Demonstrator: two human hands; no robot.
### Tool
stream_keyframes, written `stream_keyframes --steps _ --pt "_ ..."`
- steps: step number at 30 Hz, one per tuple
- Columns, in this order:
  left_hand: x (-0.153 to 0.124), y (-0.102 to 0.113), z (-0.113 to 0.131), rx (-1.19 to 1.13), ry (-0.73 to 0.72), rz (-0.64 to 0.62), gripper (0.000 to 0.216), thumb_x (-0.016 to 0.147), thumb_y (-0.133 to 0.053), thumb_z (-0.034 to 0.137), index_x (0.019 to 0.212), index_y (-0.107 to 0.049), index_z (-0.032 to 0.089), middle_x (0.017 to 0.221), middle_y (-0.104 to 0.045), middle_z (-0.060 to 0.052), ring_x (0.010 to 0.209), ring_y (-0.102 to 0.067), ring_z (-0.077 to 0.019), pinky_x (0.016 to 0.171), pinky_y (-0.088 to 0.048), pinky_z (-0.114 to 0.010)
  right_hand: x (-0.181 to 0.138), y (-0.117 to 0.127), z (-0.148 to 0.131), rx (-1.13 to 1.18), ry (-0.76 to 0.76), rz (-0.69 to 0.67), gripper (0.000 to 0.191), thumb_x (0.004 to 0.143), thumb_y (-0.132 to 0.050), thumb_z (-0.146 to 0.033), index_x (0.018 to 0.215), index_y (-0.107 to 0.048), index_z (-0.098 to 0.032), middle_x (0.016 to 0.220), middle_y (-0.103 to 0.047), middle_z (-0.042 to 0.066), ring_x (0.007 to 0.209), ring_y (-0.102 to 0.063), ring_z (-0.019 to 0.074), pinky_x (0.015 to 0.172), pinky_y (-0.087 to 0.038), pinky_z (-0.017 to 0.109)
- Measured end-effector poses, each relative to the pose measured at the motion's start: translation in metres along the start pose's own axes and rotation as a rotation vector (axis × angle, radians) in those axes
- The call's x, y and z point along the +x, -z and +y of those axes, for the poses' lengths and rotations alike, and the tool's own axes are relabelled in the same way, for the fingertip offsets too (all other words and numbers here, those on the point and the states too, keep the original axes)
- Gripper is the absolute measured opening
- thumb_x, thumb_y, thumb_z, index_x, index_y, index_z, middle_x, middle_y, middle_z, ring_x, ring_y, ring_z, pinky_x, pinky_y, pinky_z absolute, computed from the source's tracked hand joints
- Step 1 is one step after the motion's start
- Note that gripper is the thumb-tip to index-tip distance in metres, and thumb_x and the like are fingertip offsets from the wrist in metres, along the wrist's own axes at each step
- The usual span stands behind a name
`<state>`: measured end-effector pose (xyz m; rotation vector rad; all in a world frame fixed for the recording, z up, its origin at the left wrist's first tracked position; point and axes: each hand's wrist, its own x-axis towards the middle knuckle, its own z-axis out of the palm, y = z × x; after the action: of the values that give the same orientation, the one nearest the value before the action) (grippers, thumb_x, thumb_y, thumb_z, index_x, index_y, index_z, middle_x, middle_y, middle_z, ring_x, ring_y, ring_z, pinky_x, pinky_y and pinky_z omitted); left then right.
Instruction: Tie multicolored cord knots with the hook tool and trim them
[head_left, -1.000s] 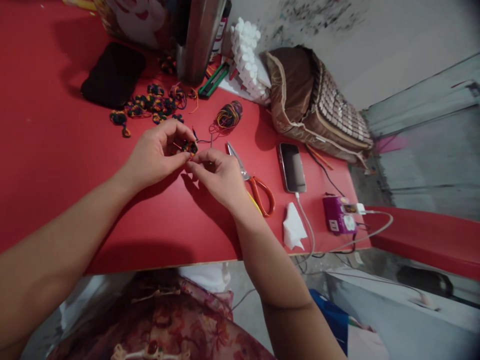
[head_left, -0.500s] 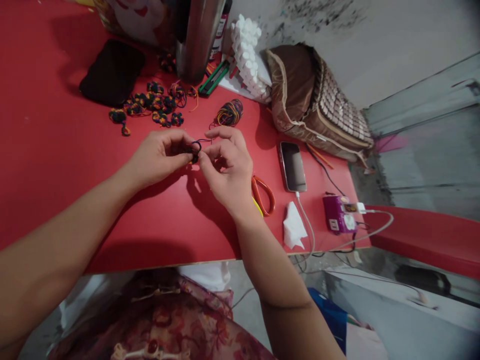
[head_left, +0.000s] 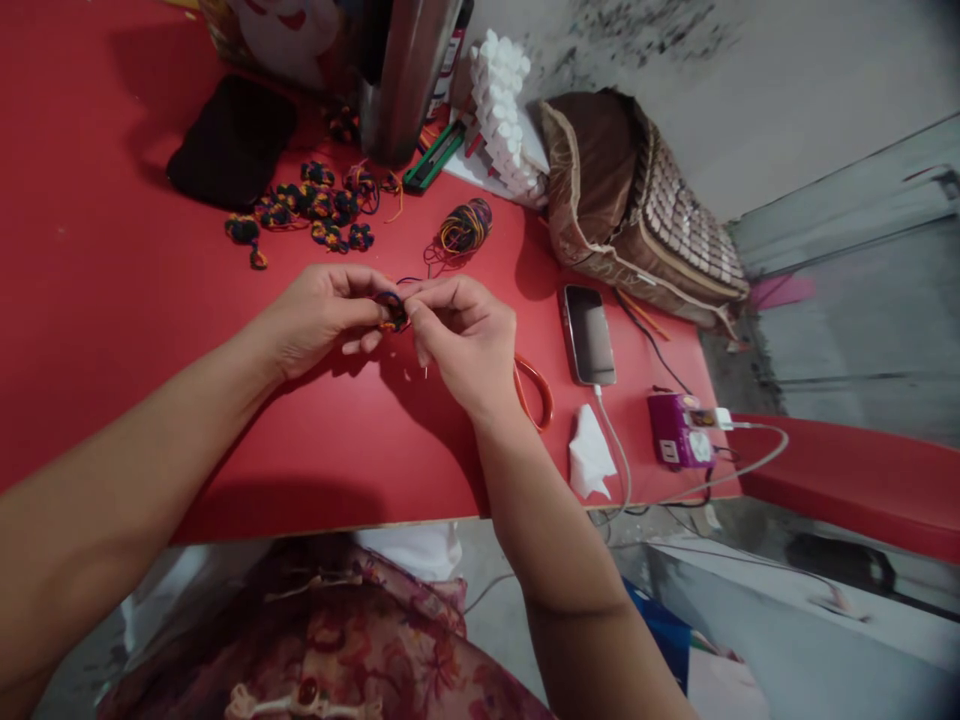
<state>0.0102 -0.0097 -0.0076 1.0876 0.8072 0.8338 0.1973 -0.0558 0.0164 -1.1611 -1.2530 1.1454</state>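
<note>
Between the thumb and fingers of my left hand (head_left: 330, 315) is a small crocheted piece (head_left: 392, 313) in dark and orange yarn, with a dark loop at its top. My right hand (head_left: 465, 335) is closed right beside it, fingertips at the loop. A thin needle-like tool (head_left: 426, 373) pokes out below the right fingers; most of it is hidden. Loose yarn runs from the hands back to a multicoloured yarn ball (head_left: 466, 228). Behind my left hand lie several crocheted flower-like pieces (head_left: 322, 205) in the same colours.
Scissors with orange handles (head_left: 534, 392) lie partly behind my right wrist on the red table (head_left: 337, 450). Further right are a charging phone (head_left: 589, 335), a crumpled tissue (head_left: 590, 455) and a purple power box (head_left: 675, 428). A green cutter (head_left: 435, 157), metal bottle (head_left: 405, 90), dark pouch (head_left: 231, 140) and brown bag (head_left: 637, 190) stand behind.
My right hand has turned and its raised fingers have folded in. The thin tool's end now points down below them. The crocheted piece shows more between both hands.
</note>
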Motion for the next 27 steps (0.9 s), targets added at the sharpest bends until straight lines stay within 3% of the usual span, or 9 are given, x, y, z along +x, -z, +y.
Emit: stream_keyframes --steps 7,12,16,19,23,27 --pt "0.001 -0.001 0.000 0.001 -0.084 -0.010 0.036 0.077 -0.100 0.019 0.105 -0.078 0.026 0.078 -0.077 0.000 0.055 -0.066 -0.0150 0.046 -0.048 -0.028 0.002 -0.001 0.000 -0.042 -0.029 0.033 0.024 0.099 -0.087 -0.044 0.089 -0.075 -0.026 0.082 -0.079 -0.002 0.050 -0.057 0.0082 0.051 -0.050 0.026" --pt "-0.002 -0.008 -0.001 -0.035 -0.140 0.057 0.023 0.086 -0.095 0.024 0.107 -0.086 0.025 0.075 -0.075 0.000 0.060 -0.070 -0.0172 0.051 -0.056 -0.029 0.000 -0.003 -0.001 -0.032 -0.060 0.040 0.028 0.100 -0.088 -0.049 0.091 -0.073 -0.027 0.080 -0.078 -0.001 0.058 -0.066 0.0119 0.052 -0.055 0.026" --pt "-0.004 -0.013 0.001 -0.011 -0.283 0.141 0.009 0.084 -0.093 0.018 0.089 -0.091 0.025 0.094 -0.080 -0.002 0.064 -0.073 -0.0133 0.058 -0.062 -0.029 -0.001 -0.004 0.002 -0.009 -0.051 0.024 0.035 0.100 -0.087 -0.057 0.094 -0.071 -0.027 0.076 -0.076 -0.002 0.064 -0.069 0.0138 0.053 -0.055 0.026" --pt "-0.004 -0.010 0.004 0.122 -0.374 0.180 0.011 0.089 -0.093 0.018 0.084 -0.090 0.028 0.101 -0.080 -0.003 0.070 -0.073 -0.0128 0.068 -0.066 -0.034 -0.002 -0.005 0.005 -0.042 -0.010 0.044 0.037 0.100 -0.088 -0.062 0.097 -0.074 -0.027 0.084 -0.077 -0.001 0.067 -0.068 0.0132 0.055 -0.056 0.026" --pt "-0.002 -0.004 0.005 0.354 -0.507 0.208 0.016 0.092 -0.087 0.016 0.084 -0.089 0.030 0.098 -0.079 -0.003 0.090 -0.077 -0.0201 0.087 -0.068 -0.043 -0.001 -0.006 0.008 -0.078 0.069 0.103 0.037 0.096 -0.091 -0.063 0.097 -0.076 -0.028 0.115 -0.080 0.005 0.085 -0.076 0.0163 0.068 -0.066 0.030" --pt "-0.003 -0.002 0.004 0.453 -0.498 0.203 0.015 0.095 -0.083 0.019 0.085 -0.085 0.030 0.097 -0.079 -0.004 0.097 -0.077 -0.0249 0.092 -0.066 -0.046 0.003 -0.001 0.015 -0.047 0.102 0.105 0.031 0.103 -0.085 -0.059 0.102 -0.076 -0.030 0.112 -0.078 0.004 0.100 -0.081 0.0210 0.086 -0.072 0.037"
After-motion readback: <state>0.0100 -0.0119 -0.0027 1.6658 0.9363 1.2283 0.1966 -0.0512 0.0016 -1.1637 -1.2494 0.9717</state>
